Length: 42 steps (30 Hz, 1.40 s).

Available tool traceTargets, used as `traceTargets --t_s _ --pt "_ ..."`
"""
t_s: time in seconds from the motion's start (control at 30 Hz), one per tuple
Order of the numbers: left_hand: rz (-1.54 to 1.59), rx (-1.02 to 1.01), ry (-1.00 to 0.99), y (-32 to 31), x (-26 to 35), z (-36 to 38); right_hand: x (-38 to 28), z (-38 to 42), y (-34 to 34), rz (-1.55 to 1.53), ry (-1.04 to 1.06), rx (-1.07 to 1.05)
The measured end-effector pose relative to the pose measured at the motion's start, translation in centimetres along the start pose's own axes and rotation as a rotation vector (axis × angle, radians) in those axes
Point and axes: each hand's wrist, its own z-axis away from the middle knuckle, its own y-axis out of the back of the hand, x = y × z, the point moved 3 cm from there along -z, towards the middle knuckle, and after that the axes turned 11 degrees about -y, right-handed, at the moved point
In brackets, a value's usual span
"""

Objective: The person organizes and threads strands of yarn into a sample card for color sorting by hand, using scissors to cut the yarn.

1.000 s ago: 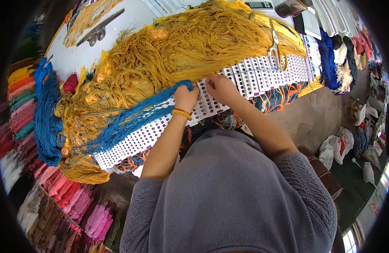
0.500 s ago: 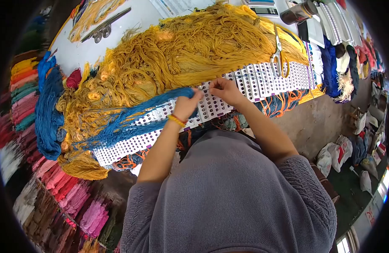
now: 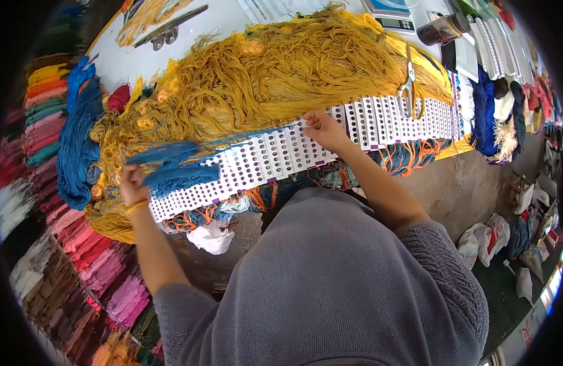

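Observation:
My left hand (image 3: pixel 133 184) is at the left end of a bundle of blue yarn (image 3: pixel 180 175), its fingers curled around strands there, slightly blurred. A few blue strands stretch from the bundle to my right hand (image 3: pixel 325 132), which pinches their thin end between thumb and forefinger. Beneath the yarn and the right hand lies a row of white cards with dark round holes (image 3: pixel 281 152). Behind the cards spreads a large heap of mustard-yellow yarn (image 3: pixel 281 73).
Gold-handled scissors (image 3: pixel 411 91) lie across the cards at right. A scale (image 3: pixel 391 18) and a dark jar (image 3: pixel 443 30) stand at the back. Blue skeins (image 3: pixel 79 149) hang over the table's left edge, with coloured yarn (image 3: pixel 89 250) beyond. Orange and teal yarn (image 3: pixel 409 155) hangs in front.
My left hand has swept from beside the right hand to the far left, and the blue yarn has bunched up leftward. My right hand has stayed nearly in place.

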Motion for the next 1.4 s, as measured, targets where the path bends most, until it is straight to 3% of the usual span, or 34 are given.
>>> traceTargets --t_s 0.07,0.1,0.17,0.2,0.23,0.3,0.37,0.4,0.43,0.47,0.57,0.73,0.83,1.03,1.1,1.17,1.2,1.27,1.3,1.33,1.37,1.4 --pt "-0.020 0.318 -0.185 7.7 3.9 -3.2 0.4 -0.3 -0.1 0.016 0.017 0.019" --pt "-0.180 0.452 -0.245 15.8 4.4 -7.8 0.1 -0.2 -0.1 0.041 0.028 0.031" --pt "-0.388 0.465 -0.313 17.9 5.3 -10.3 0.7 -0.7 -0.4 -0.012 0.030 0.048" --pt "-0.293 0.139 -0.274 13.0 2.8 -8.3 0.2 -0.2 -0.4 -0.006 0.033 0.126" --pt "-0.674 -0.056 -0.270 6.6 2.2 -4.4 -0.5 0.2 -0.7 0.032 0.039 0.148" --pt "-0.565 -0.448 -0.215 -6.9 -2.1 4.5 -3.0 1.8 -2.4 0.030 0.045 0.138" --pt "-0.341 -0.697 -0.021 -15.4 -6.1 12.2 -5.6 3.6 -5.3 -0.048 0.123 -0.033" --pt "-0.194 -0.743 0.083 -17.9 -8.0 15.0 -7.0 4.7 -6.5 -0.164 0.220 -0.137" --pt "-0.054 -0.822 0.182 -19.3 -10.0 16.1 -8.1 5.5 -7.3 -0.242 0.146 -0.208" --pt "0.018 -0.847 0.136 -20.1 -10.5 16.8 -9.0 6.1 -7.8 -0.320 0.071 -0.275" --pt "0.232 -0.796 0.295 -19.9 -8.1 17.5 -10.7 7.2 -7.7 -0.327 0.089 -0.227" --pt "0.242 -0.805 0.332 -18.7 -6.7 16.8 -11.2 7.7 -9.2 -0.404 0.096 -0.186" --pt "0.174 -0.862 0.196 -17.7 -7.3 16.1 -10.8 8.0 -9.8 -0.278 0.126 -0.100" --pt "0.187 -0.752 0.239 -16.7 -7.9 15.7 -10.0 8.3 -10.3 -0.154 0.133 0.011" --pt "0.245 -0.581 0.304 -16.0 -9.1 14.4 -10.3 8.3 -9.8 -0.213 0.374 0.141" --pt "0.396 -0.533 0.367 -14.2 -10.9 11.3 -11.9 8.8 -8.8 -0.982 -0.031 -0.288" --pt "0.500 -0.534 0.379 -12.9 -11.3 9.5 -12.8 9.2 -8.2 -1.160 -0.103 -0.350" --pt "0.494 -0.432 0.328 -8.5 -11.7 3.9 -11.8 8.9 -4.9 -1.283 0.061 -0.680" --pt "0.311 -0.301 0.158 -5.1 -11.2 0.9 -11.0 8.9 -2.3 -1.212 0.074 -0.634" --pt "0.211 -0.200 0.201 -1.5 -9.9 -0.8 -9.9 9.4 1.2 -1.016 0.033 -0.391" --pt "0.222 -0.005 0.035 3.4 -10.8 -5.1 -7.0 8.9 6.3 -0.788 -0.030 -0.050" --pt "0.158 0.174 -0.035 6.6 -9.5 -6.1 -5.5 9.2 12.4 -0.601 0.055 0.310"
